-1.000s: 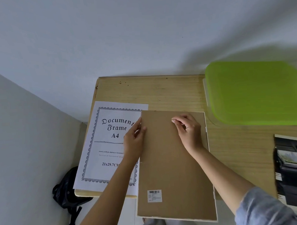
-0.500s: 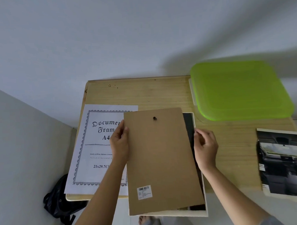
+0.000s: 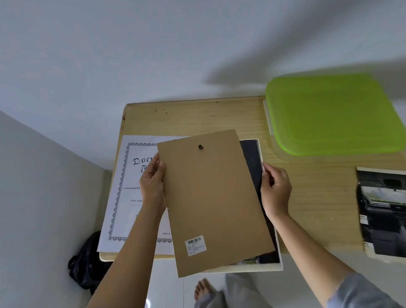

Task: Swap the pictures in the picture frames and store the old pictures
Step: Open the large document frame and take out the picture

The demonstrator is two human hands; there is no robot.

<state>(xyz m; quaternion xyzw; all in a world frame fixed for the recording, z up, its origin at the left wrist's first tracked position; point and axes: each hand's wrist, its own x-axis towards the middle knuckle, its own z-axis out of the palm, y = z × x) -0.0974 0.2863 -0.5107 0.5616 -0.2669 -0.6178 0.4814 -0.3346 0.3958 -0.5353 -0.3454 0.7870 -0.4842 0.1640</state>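
In the middle of the picture, the brown backing board [image 3: 218,199] sits lifted and skewed over the picture frame [image 3: 281,265]. The frame lies face down at the near edge of the surface [image 3: 196,119] and overhangs it toward the person. The left hand [image 3: 152,186] grips the board's left edge, thumb on top and the other fingers [image 3: 154,160] tucked beneath. The right hand [image 3: 275,188] is at the frame's right rim with its fingers [image 3: 266,172] curled, apparently pinching that rim.

The step in hand looks like taking the back off to reach the old picture [image 3: 252,165]. It shows as a dark strip in the frame, just right of the board and just left of the right fingertips. The board should probably come away flat and go to the left, perhaps onto the printed sheet [image 3: 126,180]. Meanwhile the right hand should steady the frame, since the overhang could tip it to the floor. After that, the dark print is best lifted by an edge.

At the upper right is a green lidded box [image 3: 335,115], a likely store for it. A car photo [image 3: 390,213] lies at the far right.
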